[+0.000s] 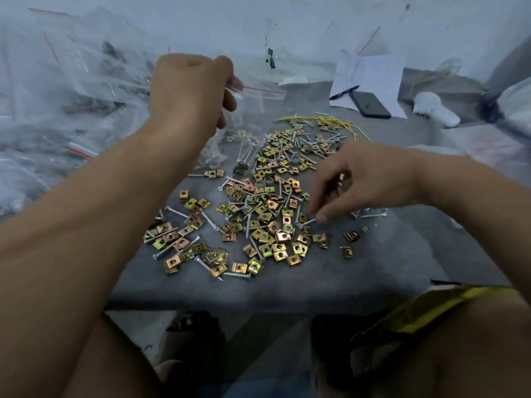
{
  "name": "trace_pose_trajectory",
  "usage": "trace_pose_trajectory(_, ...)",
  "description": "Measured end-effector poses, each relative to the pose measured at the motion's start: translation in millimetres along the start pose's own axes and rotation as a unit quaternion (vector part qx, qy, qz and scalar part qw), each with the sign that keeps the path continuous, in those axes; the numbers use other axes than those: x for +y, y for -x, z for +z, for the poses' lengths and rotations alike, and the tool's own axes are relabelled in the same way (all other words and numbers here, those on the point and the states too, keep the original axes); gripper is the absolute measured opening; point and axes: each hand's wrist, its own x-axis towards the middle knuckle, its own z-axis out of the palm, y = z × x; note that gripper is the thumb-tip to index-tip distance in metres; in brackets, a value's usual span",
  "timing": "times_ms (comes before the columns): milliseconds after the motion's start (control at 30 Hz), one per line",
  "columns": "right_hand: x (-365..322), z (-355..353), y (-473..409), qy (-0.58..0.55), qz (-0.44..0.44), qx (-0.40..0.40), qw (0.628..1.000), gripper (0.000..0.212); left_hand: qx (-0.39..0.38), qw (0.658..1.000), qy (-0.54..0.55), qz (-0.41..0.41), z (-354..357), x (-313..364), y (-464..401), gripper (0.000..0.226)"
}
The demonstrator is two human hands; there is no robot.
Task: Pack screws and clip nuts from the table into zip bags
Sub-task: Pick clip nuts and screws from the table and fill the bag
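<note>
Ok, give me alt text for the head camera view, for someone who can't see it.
A person's right hand pinches a screw from a scattered pile of clip nuts and screws on a grey table, while the left hand holds up a clear zip bag. A phone, pen and paper lie behind.
</note>
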Motion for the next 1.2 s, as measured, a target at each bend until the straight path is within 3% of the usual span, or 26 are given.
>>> trace_pose_trajectory(233,-7,8,-8,0.097,0.014,-0.028,0.995,0.01,-0.006,1.0,0.0,0.002,0,-2,0,0.026)
trace_pose_trajectory(333,-4,4,1,0.007,-0.005,-0.002,1.0,0.009,-0.022,1.0,-0.009,-0.005,2,-2,2,0.026)
trace_pose_trajectory(467,11,-12,14,-0.294,-0.047,0.123,0.947,0.031,-0.077,0.995,-0.037,0.051,4,0,8,0.027)
trace_pose_trajectory(633,7,-21,1,-0.338,-0.117,0.35,0.866,0.026,-0.086,0.987,-0.077,0.109,11,7,16,0.025)
trace_pose_trajectory(700,-1,-19,-5,-0.322,-0.127,0.412,0.843,0.022,-0.095,0.983,-0.096,0.123,12,9,19,0.025)
trace_pose_trajectory(800,-16,-15,-13,-0.259,-0.125,0.463,0.839,0.022,-0.1,0.981,-0.104,0.127,12,10,21,0.023)
trace_pose_trajectory(1000,-38,-10,-19,-0.059,-0.057,0.455,0.887,0.017,-0.089,0.982,-0.106,0.129,15,10,22,0.024)
trace_pose_trajectory(1200,-46,-6,-31,0.024,-0.01,0.468,0.883,0.024,-0.079,0.986,-0.08,0.125,12,11,21,0.026)
